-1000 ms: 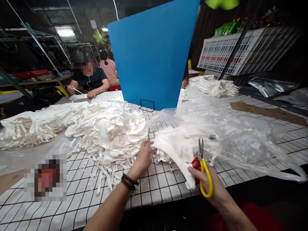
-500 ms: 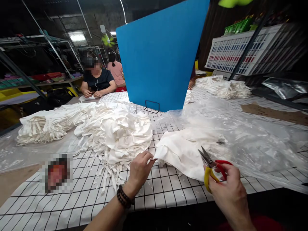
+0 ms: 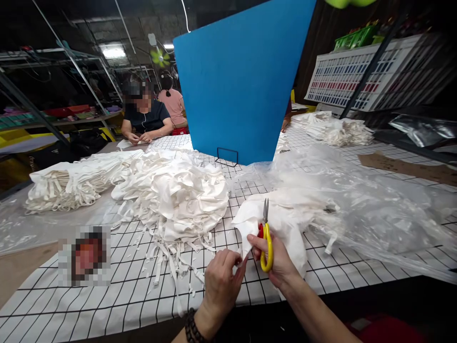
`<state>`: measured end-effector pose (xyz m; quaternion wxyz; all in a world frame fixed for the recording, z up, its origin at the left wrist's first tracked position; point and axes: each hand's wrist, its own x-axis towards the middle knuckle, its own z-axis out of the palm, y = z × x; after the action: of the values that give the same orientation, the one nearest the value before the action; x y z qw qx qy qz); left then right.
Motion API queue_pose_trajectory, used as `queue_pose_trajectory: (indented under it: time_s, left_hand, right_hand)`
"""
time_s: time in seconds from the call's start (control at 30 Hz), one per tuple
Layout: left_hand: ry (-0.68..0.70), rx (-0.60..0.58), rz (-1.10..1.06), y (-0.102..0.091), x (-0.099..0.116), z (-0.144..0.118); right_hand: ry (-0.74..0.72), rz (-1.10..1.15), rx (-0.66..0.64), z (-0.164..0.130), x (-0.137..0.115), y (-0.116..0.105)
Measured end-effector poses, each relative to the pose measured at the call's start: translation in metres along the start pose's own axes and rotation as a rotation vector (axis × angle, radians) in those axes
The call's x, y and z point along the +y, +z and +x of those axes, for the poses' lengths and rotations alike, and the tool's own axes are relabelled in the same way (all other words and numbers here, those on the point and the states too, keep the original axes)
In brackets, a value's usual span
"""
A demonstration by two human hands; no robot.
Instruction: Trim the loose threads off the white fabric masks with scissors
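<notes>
Near the table's front edge, my left hand (image 3: pixel 223 281) pinches a corner of a white fabric piece (image 3: pixel 278 219). My right hand (image 3: pixel 276 259) carries scissors (image 3: pixel 267 238) with one yellow and one red handle; the blades point up and away, looking nearly closed. Its thumb and fingers are also at the cloth, close beside my left fingertips. The rest of the fabric spreads over the table behind my hands and runs under clear plastic. A large heap of white fabric pieces with straps (image 3: pixel 174 195) lies to the left of my hands.
A tall blue board (image 3: pixel 243 85) stands in a black wire holder (image 3: pixel 227 156) on the grid-patterned cloth (image 3: pixel 135 295). Clear plastic sheeting (image 3: pixel 378 205) covers the right side. Stacked white pieces (image 3: pixel 67 183) lie far left. A co-worker (image 3: pixel 146 119) sits across the table.
My right hand has moved left with the scissors, turning their blades upright. My left hand has come nearer and slightly right, drawing up the fabric corner.
</notes>
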<state>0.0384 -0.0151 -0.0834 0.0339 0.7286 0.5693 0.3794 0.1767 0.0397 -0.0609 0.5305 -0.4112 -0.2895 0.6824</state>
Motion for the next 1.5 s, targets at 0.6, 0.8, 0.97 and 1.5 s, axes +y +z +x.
queue_pose_trajectory:
  time_s: [0.6, 0.8, 0.97, 1.5]
  left_hand:
    - [-0.769, -0.650, -1.627, 0.006, -0.005, 0.040]
    - [-0.715, -0.681, -1.395, -0.001, 0.011, 0.040]
    - [-0.519, -0.429, -1.045, -0.011, 0.030, 0.040]
    - [-0.268, -0.214, -1.053, -0.008, 0.030, 0.044]
  right_hand:
    - [-0.004, -0.077, -0.181, -0.008, -0.034, -0.013]
    - [-0.045, -0.174, -0.075, 0.000, -0.038, -0.019]
    - [-0.028, -0.296, -0.108, 0.003, -0.039, -0.028]
    - [-0.260, -1.137, -0.163, -0.045, -0.073, -0.059]
